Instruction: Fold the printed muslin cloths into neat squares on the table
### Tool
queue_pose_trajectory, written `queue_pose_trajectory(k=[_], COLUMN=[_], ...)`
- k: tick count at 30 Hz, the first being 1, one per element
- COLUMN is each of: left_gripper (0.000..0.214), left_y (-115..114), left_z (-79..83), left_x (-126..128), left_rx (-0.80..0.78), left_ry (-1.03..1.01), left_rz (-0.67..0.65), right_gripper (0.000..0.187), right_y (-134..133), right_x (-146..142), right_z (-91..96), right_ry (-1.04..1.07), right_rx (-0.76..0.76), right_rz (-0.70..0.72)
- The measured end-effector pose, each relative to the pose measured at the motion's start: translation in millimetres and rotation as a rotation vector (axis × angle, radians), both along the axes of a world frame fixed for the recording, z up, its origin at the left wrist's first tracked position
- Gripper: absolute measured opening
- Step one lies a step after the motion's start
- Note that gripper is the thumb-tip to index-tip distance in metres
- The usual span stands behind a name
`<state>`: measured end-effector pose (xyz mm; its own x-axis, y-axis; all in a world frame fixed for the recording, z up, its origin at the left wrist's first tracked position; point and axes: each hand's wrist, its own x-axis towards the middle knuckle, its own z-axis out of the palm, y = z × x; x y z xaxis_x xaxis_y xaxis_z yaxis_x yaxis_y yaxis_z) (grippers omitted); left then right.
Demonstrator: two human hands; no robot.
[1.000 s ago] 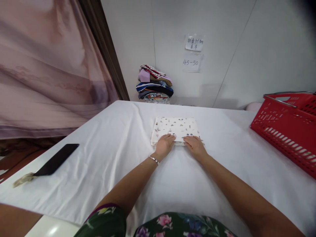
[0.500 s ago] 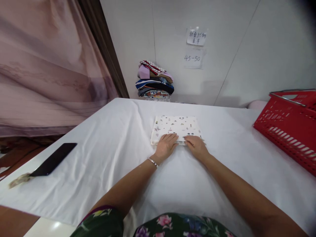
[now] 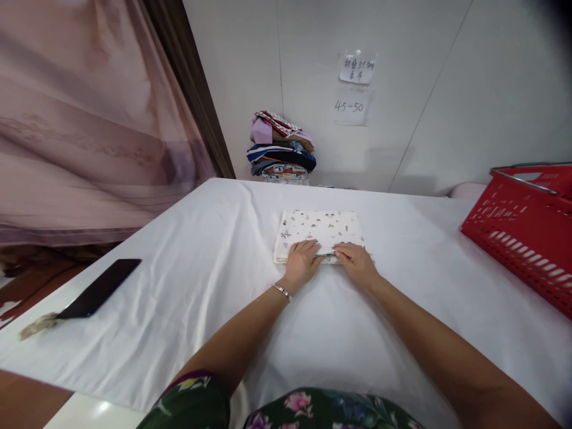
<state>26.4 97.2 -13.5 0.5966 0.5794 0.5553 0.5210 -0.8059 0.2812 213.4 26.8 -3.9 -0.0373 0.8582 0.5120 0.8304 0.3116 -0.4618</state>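
Note:
A folded white cloth with small printed figures (image 3: 319, 229) lies in the middle of the table covered by a white sheet (image 3: 214, 262). My left hand (image 3: 301, 261), with a bracelet at the wrist, rests on the cloth's near edge, its fingers stretched flat on top. Beside it, my right hand (image 3: 356, 261) presses the same near edge, fingers flat and pointing left. Both hands nearly touch each other. Neither hand lifts the cloth.
A stack of folded coloured cloths (image 3: 280, 149) stands at the table's far edge against the wall. A red plastic basket (image 3: 522, 229) sits at the right. A black phone (image 3: 100, 287) lies near the left edge. A pink curtain (image 3: 84, 119) hangs left.
Both hands have slid slightly forward and closer together on the cloth's near edge. The cloth itself has stayed in place.

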Motion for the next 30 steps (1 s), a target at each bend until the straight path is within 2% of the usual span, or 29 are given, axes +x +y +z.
queue_pose_trajectory(k=[5,9,20,25,30], left_gripper=[0.020,0.022,0.032,0.031,0.032], left_y=[-1,-2,3,3,4], left_z=[2.4,2.8,-0.7,-0.2,-3.0], left_x=[5,6,6,6,7], left_rx=[-0.027,-0.031,0.029,0.051,-0.008], left_ry=[0.002,-0.002,0.018,0.033,0.012], left_rz=[0.040,0.028,-0.054,-0.080,-0.067], right_gripper=[0.028,0.027,0.028,0.030,0.030], right_y=[-5,-7,-5,-9,-12], right_x=[7,12,10,8,5], right_z=[-4.5,-12.2,-12.7,-14.8,-13.0], right_ry=[-0.167,-0.266,-0.254,-0.280,-0.356], right_rx=[0.055,0.098,0.076,0.158,0.180], right_rz=[0.090,0.108,0.082,0.071,0.094])
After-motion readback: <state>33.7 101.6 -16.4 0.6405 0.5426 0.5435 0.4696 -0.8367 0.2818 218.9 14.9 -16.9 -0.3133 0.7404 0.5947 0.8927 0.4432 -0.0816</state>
